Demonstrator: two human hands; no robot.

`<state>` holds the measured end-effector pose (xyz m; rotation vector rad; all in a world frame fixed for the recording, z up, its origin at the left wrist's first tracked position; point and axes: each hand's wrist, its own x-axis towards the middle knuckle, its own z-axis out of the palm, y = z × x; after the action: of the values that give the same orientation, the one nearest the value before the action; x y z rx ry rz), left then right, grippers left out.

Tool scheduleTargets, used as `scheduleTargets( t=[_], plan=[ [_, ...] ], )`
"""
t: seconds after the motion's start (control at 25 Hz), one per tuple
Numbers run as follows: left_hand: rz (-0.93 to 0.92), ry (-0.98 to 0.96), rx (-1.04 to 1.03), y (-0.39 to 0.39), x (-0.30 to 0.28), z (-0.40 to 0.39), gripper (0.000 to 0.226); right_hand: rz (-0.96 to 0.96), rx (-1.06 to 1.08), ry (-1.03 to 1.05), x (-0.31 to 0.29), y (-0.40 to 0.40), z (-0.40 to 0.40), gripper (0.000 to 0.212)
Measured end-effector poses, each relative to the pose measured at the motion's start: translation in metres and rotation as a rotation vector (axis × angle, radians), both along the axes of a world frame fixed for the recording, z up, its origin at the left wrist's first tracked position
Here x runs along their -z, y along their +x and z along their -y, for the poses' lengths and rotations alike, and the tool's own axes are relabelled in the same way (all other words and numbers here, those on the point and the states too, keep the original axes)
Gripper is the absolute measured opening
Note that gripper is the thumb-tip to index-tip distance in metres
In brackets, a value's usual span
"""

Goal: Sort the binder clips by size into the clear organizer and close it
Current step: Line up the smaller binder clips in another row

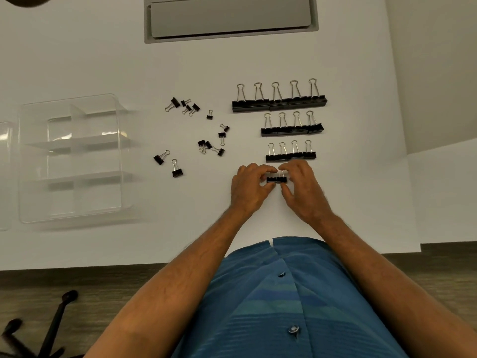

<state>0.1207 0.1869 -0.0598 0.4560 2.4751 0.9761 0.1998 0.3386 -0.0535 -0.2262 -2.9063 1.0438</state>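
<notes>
Black binder clips stand in rows on the white table: several large ones (278,103) at the back, a medium row (291,130) below, then a smaller row (290,156). In front of these, two small clips (276,179) sit side by side between my hands. My left hand (249,188) pinches the left clip and my right hand (302,187) pinches the right one. Loose small clips (206,130) lie scattered left of the rows. The clear organizer (69,158) with empty compartments sits at the far left, open.
A clear lid (5,174) lies at the left edge beside the organizer. A grey cable hatch (229,16) is set into the table's far side. The table's front edge runs just before my blue shirt; a chair base (51,329) shows on the floor.
</notes>
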Motion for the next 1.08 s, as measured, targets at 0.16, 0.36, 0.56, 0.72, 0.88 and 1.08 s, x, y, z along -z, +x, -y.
scheduleTargets(
  t=[0.16, 0.36, 0.56, 0.72, 0.88, 1.08],
  plan=[
    [0.075, 0.198, -0.116, -0.013, -0.014, 0.031, 0.024, -0.051, 0.097, 0.047, -0.016, 0.003, 0.01, 0.037],
    [-0.112, 0.157, -0.306, -0.045, -0.028, 0.119, 0.016, -0.119, 0.106, -0.004, -0.035, -0.018, 0.05, 0.025],
    [-0.314, -0.003, -0.396, -0.083, -0.032, 0.189, 0.026, -0.113, -0.067, -0.095, -0.039, -0.061, 0.12, 0.025],
    [-0.245, -0.138, -0.249, -0.103, -0.02, 0.213, 0.043, 0.002, -0.232, -0.096, -0.036, -0.094, 0.174, 0.035],
    [-0.245, -0.222, -0.08, -0.111, -0.009, 0.221, 0.04, 0.046, -0.287, 0.015, -0.018, -0.122, 0.21, 0.045],
    [-0.224, -0.186, -0.114, -0.117, -0.012, 0.219, 0.025, 0.02, -0.324, 0.149, 0.004, -0.134, 0.224, 0.034]
  ],
)
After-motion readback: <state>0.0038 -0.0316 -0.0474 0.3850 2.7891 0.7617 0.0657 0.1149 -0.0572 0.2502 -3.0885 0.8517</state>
